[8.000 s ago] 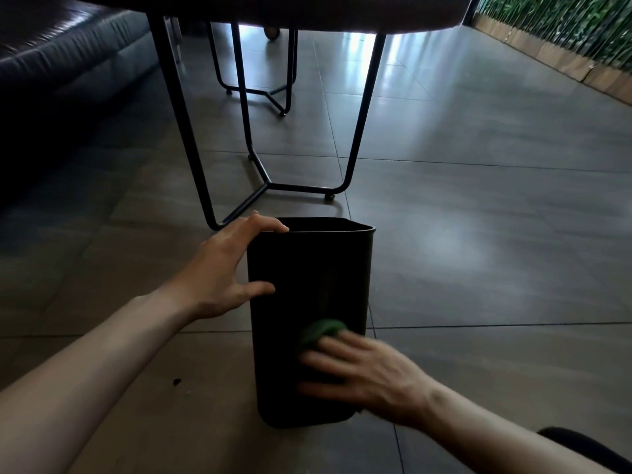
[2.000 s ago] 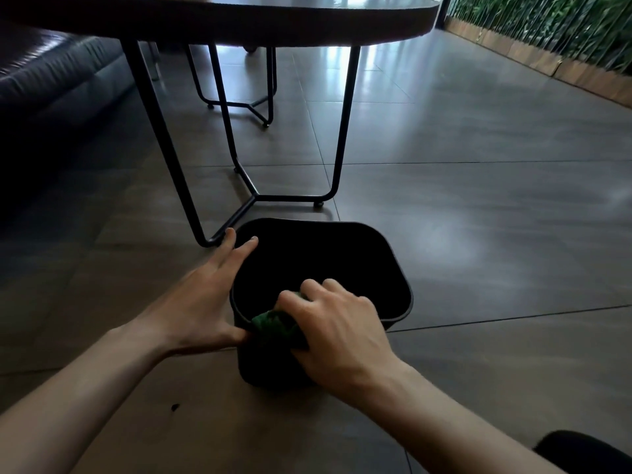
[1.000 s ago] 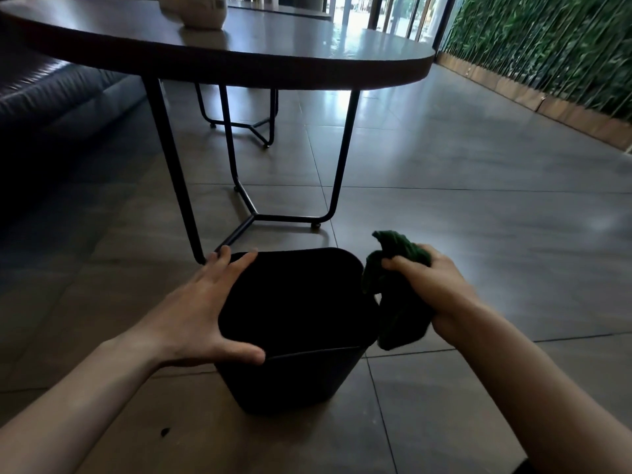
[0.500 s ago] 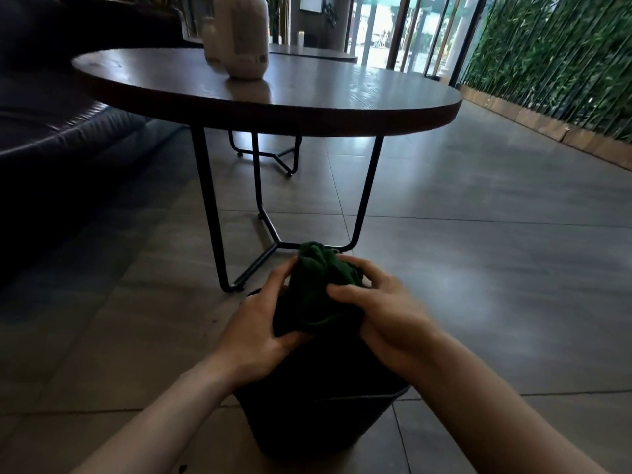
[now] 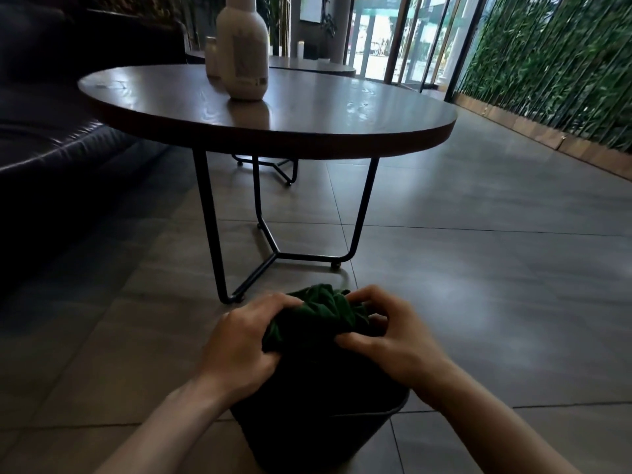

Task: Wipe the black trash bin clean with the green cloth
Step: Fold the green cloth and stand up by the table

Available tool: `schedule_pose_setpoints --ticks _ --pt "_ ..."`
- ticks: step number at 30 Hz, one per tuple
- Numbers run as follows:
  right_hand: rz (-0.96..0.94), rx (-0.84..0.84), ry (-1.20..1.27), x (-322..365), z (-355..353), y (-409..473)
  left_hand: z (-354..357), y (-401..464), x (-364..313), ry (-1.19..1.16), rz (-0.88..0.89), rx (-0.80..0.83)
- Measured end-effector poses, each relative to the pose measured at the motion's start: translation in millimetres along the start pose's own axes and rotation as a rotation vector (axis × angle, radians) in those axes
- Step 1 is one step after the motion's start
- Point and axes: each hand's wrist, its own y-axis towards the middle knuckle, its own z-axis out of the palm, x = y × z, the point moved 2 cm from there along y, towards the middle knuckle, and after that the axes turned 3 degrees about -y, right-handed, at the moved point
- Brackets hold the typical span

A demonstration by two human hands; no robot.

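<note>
The black trash bin (image 5: 318, 425) stands on the tiled floor right in front of me, its opening mostly hidden behind my hands. Above the opening I hold the green cloth (image 5: 319, 314), bunched into a crumpled wad. My left hand (image 5: 242, 340) grips the wad's left side with curled fingers. My right hand (image 5: 386, 333) grips its right side, fingertips dug into the folds. Neither hand touches the bin as far as I can see.
A round wooden table (image 5: 273, 111) on thin black metal legs (image 5: 212, 230) stands just beyond the bin, with a pale vase (image 5: 243, 49) on top. A dark sofa (image 5: 51, 138) lies to the left. A bamboo wall (image 5: 554, 70) runs along the right.
My left hand left the bin's rim and joined the right on the cloth, now bunched over the opening. My view has tilted up, showing the tabletop and vase.
</note>
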Motion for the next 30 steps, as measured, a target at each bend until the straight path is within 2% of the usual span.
schedule_pose_setpoints --ticks 5,8,12,21,24,30 --pt "0.013 0.021 -0.074 23.4 -10.0 -7.6 -19.5 7.0 -20.9 0.048 -0.047 0.052" --pt "0.032 -0.017 -0.078 60.7 -23.8 -13.0 -50.3 26.0 -47.2 0.045 -0.079 0.084" --pt "0.026 -0.059 -0.11 124.6 -53.6 -18.4 -101.3 62.6 -92.7 0.06 -0.078 0.158" --pt "0.042 -0.097 -0.144 300.0 -139.7 -39.4 -229.8 144.9 -227.3 0.058 -0.072 0.186" --pt "0.0 -0.112 -0.143 341.5 -155.8 -47.1 -255.4 158.7 -266.6 0.041 -0.037 0.177" --pt "-0.032 -0.109 -0.124 445.5 -221.8 -74.1 -323.8 197.7 -369.1 0.054 -0.078 0.161"
